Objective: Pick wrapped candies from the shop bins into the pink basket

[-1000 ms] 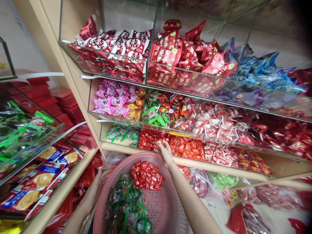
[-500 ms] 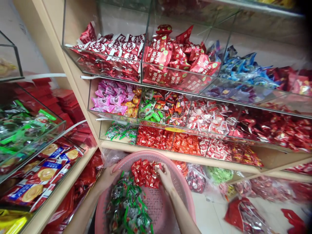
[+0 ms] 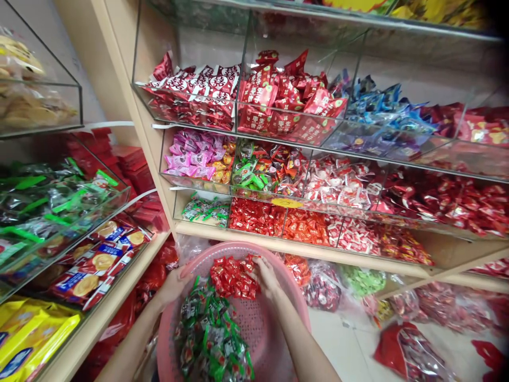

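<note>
A pink plastic basket (image 3: 296, 286) stands low in front of me. My left hand (image 3: 178, 282) is closed on its left rim. Inside, green-and-clear wrapped sweets (image 3: 214, 334) cover the left and near part. Beyond them lies a heap of shiny red-wrapped candies (image 3: 234, 277). My right hand (image 3: 267, 277) is inside the basket at the heap's right edge, its fingers curled against the red candies; their tips are partly hidden among the wrappers.
Glass-fronted shelf bins ahead hold red packets (image 3: 286, 101), pink-wrapped sweets (image 3: 193, 154) and red candies (image 3: 254, 216). The left shelf holds biscuit packs (image 3: 99, 262) and yellow packs (image 3: 34, 337). Bagged sweets (image 3: 413, 353) lie on the floor at right.
My view has shifted, showing more of the left shelf. My right hand's fingers have loosened a little at the red candies. My left hand stays on the basket rim.
</note>
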The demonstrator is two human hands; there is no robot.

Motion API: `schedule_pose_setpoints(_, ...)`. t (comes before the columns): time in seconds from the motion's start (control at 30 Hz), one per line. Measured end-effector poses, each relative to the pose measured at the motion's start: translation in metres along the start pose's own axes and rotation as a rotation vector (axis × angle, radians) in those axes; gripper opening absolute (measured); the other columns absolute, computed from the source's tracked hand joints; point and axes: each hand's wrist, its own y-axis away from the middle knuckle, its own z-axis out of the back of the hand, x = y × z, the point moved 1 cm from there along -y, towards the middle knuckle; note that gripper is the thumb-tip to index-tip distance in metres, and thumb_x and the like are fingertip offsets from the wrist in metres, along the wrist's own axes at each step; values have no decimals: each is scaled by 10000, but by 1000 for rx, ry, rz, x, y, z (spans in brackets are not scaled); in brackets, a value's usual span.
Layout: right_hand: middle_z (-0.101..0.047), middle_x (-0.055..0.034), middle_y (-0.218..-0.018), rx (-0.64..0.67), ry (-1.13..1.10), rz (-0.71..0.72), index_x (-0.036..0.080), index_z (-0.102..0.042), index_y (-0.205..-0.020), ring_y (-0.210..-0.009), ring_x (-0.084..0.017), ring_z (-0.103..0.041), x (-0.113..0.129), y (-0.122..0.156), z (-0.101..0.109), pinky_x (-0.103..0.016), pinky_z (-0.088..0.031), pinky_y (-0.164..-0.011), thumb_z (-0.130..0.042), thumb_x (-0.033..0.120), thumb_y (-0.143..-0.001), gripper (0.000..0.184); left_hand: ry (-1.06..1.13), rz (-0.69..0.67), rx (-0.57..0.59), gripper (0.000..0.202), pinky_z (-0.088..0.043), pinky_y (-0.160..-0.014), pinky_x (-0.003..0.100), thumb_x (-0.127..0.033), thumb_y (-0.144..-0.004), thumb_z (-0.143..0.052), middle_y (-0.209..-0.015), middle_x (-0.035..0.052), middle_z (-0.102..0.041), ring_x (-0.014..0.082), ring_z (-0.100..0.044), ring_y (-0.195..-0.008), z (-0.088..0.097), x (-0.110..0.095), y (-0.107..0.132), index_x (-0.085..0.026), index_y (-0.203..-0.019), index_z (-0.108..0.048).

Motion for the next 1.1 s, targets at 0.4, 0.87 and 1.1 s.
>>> schedule_pose_setpoints(0.4, -611, 20, -725, -57, 43, -46, 213, -564, -751, -549, -109, -533, -11, -5, 18, -262, -498, -553, -602, 359, -654, 180, 16, 5, -30, 443, -470, -773, 325, -458, -584, -679, -785, 66, -698, 215, -619, -769, -10, -5, 0, -112, -860, -680)
schedule_pose_setpoints(0.87, -579, 29, -628, 38, 274, 2, 192, -552, -716, -503, -110, -504, -29, -23, 17, -220, -402, -453, -660, 537, -607, 377, -75, -39, -59, 480, -490, -782, 341, -486, -637, -636, -845, 59, -714, 223, -636, -796, -12, 13, -7, -121, -948, -664)
schedule_pose_setpoints(1.1, -500, 49, -489, 66, 448, 142, 166, -574, -621, -429, -83, -413, -43, -37, 22, -210, -350, -420, -630, 600, -603, 439, -147, -42, -49, 510, -497, -719, 313, -507, -673, -598, -829, 60, -709, 212, -637, -754, -11, 1, -3, -106, -984, -654)
